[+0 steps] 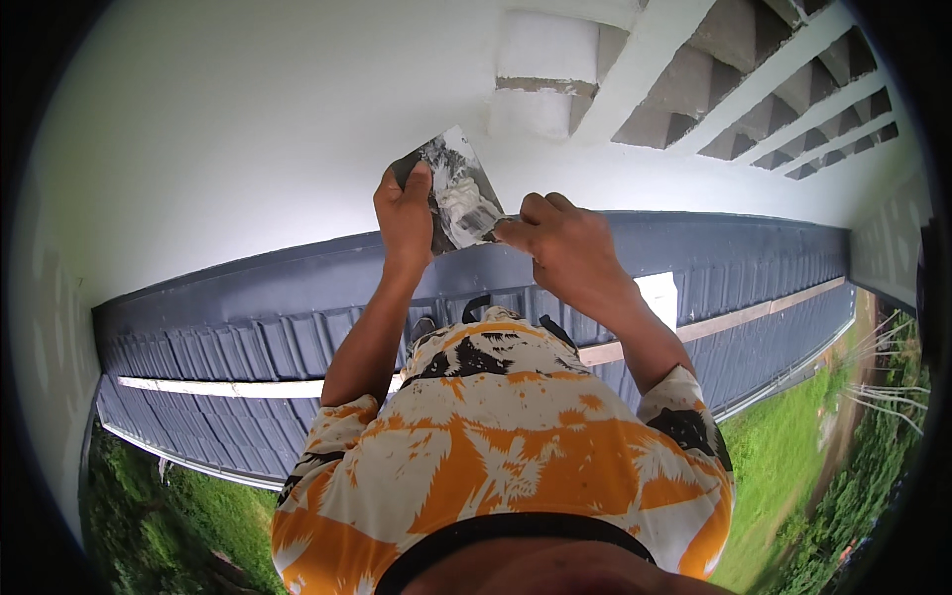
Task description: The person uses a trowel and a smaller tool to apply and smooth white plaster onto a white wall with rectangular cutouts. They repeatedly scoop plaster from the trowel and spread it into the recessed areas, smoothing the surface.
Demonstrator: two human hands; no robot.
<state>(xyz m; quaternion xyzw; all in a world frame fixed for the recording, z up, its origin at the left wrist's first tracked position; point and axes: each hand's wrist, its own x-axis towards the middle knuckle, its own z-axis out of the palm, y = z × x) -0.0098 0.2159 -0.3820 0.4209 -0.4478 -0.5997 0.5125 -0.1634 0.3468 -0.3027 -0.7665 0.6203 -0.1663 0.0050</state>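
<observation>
My left hand (405, 216) is closed on the edge of a dark flat plate (443, 234), its thumb lying over the near face. White putty (462, 195) sits in a thick lump on the plate and is smeared toward its upper corner. From the other side, my right hand (573, 246) pinches what looks like a small putty knife (483, 222). Its grey blade rests against the putty at the plate's right side; the fingers cover the handle. Both hands are in front of a white wall (278, 149).
A lattice of slanted white bars (684, 74) with grey recesses fills the wall's upper right. Below runs a dark tiled roof (268, 342) with a long wooden batten (238, 388) across it. A white rectangular piece (657, 297) is by my right forearm. Grass (773, 456) lies beyond the roof's edge.
</observation>
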